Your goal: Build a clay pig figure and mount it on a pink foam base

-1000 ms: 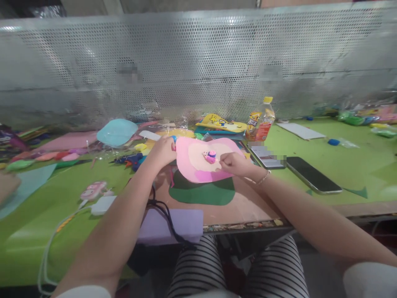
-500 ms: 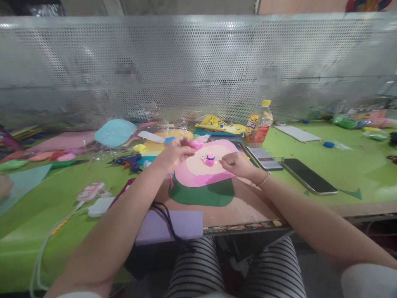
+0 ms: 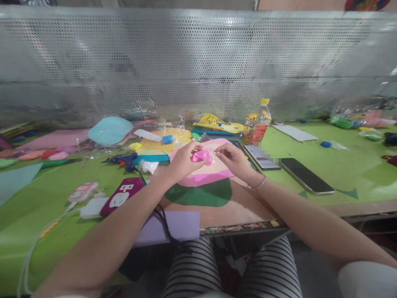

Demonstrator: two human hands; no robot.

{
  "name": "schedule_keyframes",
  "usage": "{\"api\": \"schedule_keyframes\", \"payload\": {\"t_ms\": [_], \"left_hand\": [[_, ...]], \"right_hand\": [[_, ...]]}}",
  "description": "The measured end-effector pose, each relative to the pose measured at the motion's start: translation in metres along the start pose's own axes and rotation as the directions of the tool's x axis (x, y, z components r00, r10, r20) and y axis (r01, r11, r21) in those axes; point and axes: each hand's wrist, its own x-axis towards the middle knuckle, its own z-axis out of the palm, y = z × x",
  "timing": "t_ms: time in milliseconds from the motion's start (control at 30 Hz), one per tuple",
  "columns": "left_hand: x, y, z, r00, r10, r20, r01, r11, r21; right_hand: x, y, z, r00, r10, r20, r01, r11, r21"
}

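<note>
My left hand (image 3: 186, 160) pinches a small clear plastic bag of pink clay (image 3: 202, 156) between thumb and fingers. At the bag's right side, the closed fingertips of my right hand (image 3: 233, 159) grip its clear edge. Both hands are over a rounded pink sheet (image 3: 203, 181) with a cream centre, which lies partly on a dark green sheet (image 3: 201, 195). The small pink and blue clay figure on the cream part is hidden behind the bag and hands.
A drink bottle (image 3: 262, 122) and yellow visor (image 3: 218, 124) stand behind. Two phones, a black phone (image 3: 307, 176) among them, lie right. Left are a glue gun (image 3: 127, 160), purple power bank (image 3: 122, 196) with cables and a lilac sheet (image 3: 182, 225). A perforated metal panel (image 3: 198, 62) closes the back.
My left hand has brought the pink clay bag down and right, over the clay figure. My right hand has moved up from beside the figure to the bag, its fist loosened into a pinch.
</note>
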Motion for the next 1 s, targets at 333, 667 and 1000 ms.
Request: {"api": "schedule_keyframes", "payload": {"t_ms": [333,667,1000], "left_hand": [[-0.002,-0.005,0.011,0.946,0.321,-0.04,-0.302,0.921,0.245],[-0.004,-0.003,0.013,0.959,0.268,0.097,-0.284,0.931,0.23],[-0.003,0.001,0.014,0.996,0.088,-0.02,-0.087,0.995,0.039]], "right_hand": [[0.0,0.007,0.003,0.999,-0.043,0.02,0.043,0.999,0.031],[0.0,0.017,0.01,0.99,-0.1,0.097,0.099,0.995,0.016],[0.003,0.011,0.003,0.995,0.078,0.061,-0.089,0.975,0.206]]}}
